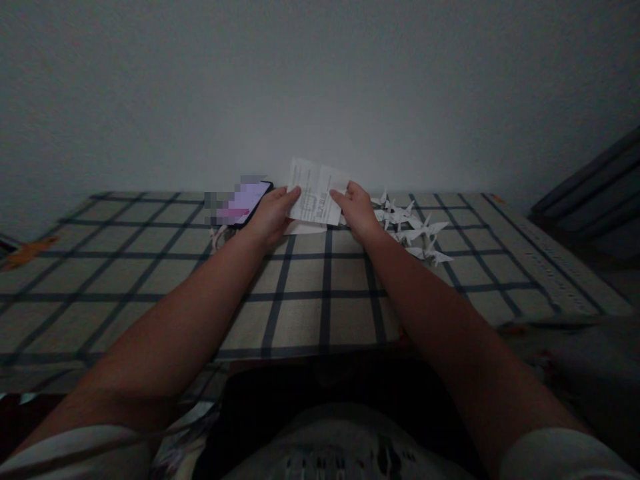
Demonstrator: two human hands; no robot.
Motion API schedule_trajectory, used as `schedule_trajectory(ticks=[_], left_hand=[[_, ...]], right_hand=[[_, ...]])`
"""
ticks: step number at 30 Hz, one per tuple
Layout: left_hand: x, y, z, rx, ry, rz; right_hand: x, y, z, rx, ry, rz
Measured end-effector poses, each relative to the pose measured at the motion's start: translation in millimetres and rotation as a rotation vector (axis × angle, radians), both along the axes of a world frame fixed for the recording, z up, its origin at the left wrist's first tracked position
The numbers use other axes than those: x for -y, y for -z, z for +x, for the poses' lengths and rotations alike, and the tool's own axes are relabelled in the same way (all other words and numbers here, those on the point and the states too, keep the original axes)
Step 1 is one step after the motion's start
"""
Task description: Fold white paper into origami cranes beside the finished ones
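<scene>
- Printed paper (314,195) is up in front of us, above the far part of the table, one sheet with lines of dark print and a vertical crease near its middle.
- Our left hand (274,215) pinches its left edge, the thumb lying on the printed face.
- Our right hand (359,210) pinches the right edge in the same way, so our two hands are apart, with the sheet spanning the gap between them.
- Just under the sheet we see another pale piece of paper (306,229) lying flat.
- Near our left hand is a phone (244,205) with its screen lit lilac and pink; part of it is blurred out.
- Below the phone's near end sits a small pinkish thing (217,237), too dim for us to name.
- Beside our right hand, folded paper cranes (424,239) lie in a cluster, some touching.
- Under everything we have a checked tablecloth (300,323), pale with dark lines, reaching to a plain grey wall (320,87).
</scene>
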State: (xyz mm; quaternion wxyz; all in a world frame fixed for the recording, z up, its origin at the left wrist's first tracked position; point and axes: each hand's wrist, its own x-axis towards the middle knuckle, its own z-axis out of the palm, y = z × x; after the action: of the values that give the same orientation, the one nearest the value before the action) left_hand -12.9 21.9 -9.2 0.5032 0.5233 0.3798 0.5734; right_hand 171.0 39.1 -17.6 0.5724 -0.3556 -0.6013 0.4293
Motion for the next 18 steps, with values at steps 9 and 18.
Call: schedule_trajectory(ticks=[9, 18], left_hand=[[0.5, -0.8, -0.3, -0.015, 0.011, 0.03], [5.4, -0.5, 1.8, -0.043, 0.022, 0.083]], right_hand=[[4.1, -2.6, -1.6, 0.033, -0.05, -0.005], [6.3, -0.9, 3.8, 0.141, -0.061, 0.069]])
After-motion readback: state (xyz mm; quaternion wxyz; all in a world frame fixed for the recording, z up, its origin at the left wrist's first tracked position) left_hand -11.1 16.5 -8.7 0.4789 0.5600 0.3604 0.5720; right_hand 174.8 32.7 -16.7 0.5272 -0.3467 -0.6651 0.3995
